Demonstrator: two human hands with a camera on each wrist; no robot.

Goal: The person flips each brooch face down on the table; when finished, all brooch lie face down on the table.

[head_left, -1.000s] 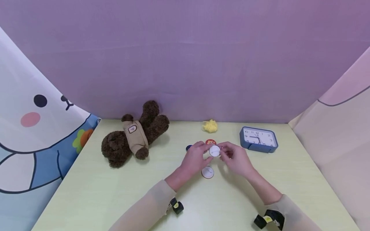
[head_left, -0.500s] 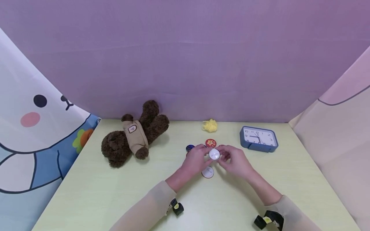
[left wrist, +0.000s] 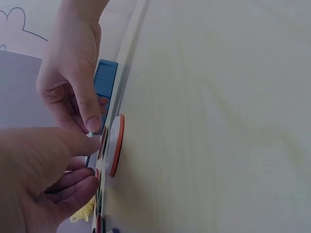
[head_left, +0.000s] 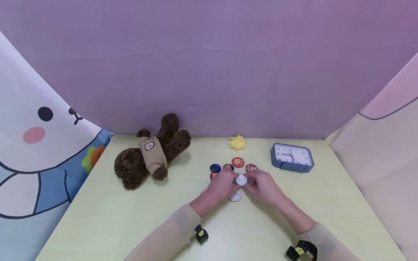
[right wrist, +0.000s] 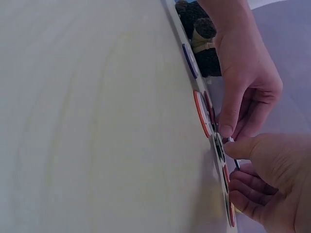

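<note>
In the head view, a round pin badge shows its white back between my two hands. My left hand pinches its left edge with thumb and fingers. From the other side, my right hand pinches the right edge. Just below it lies another white-backed badge, whose orange rim stands out in the left wrist view. Beyond the hands are a red badge, another red badge and a dark blue badge. My left hand partly covers more badges.
A brown teddy bear in a beige top lies at the left of the table. Toward the back edge sits a yellow yarn bundle. A blue clock stands at the right. A purple cloth hangs behind.
Both hands have come slightly nearer to me with the badge, which has tilted on the way. More of the badges behind them now show.
</note>
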